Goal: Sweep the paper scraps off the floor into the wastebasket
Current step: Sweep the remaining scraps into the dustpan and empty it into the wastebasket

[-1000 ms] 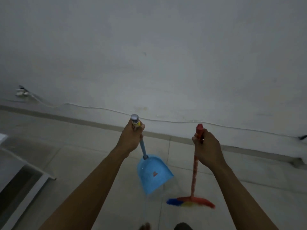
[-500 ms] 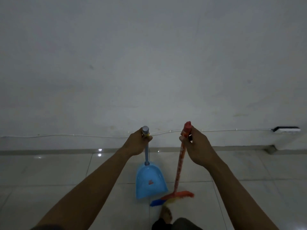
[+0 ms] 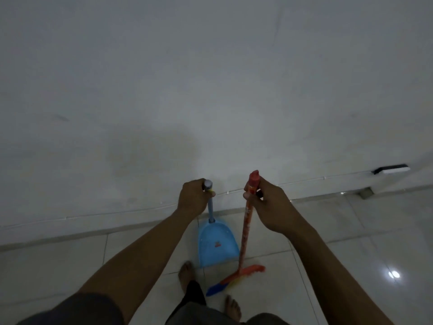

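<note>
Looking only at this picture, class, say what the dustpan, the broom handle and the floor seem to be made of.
Dustpan: probably plastic, a smooth, evenly light-blue moulded scoop. Broom handle: uncertain, perhaps a tube under a patterned red wrap, with a red cap. Floor: likely glazed tile, given grout lines and a bright reflected light.

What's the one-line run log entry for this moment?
left hand: grips dustpan handle | right hand: grips broom handle | broom head: near dustpan mouth | scraps: none in view | wastebasket: not in view
</note>
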